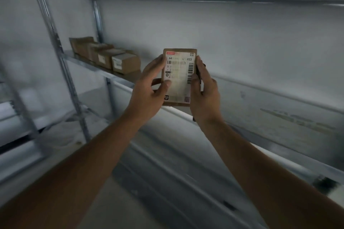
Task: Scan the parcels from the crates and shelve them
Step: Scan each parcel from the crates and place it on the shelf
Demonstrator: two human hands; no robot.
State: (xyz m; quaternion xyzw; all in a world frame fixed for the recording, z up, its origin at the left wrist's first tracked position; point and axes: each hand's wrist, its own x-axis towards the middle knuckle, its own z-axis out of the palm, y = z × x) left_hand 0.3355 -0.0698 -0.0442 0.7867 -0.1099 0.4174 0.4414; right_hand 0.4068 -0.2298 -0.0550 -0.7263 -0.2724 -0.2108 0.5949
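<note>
Shelving step: my left hand (149, 87) and right hand (203, 91) grip parcel (179, 78); next, set it right of boxes (111, 57) on shelf (260, 87).

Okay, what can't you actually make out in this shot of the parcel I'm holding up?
- Parcel label, head view: most print is blurred; the left hand and right hand cover its side edges.
- Dark object behind the right hand: hidden by the hand, unidentifiable.
- Shelved boxes: labels too small, motion-blurred.
</note>
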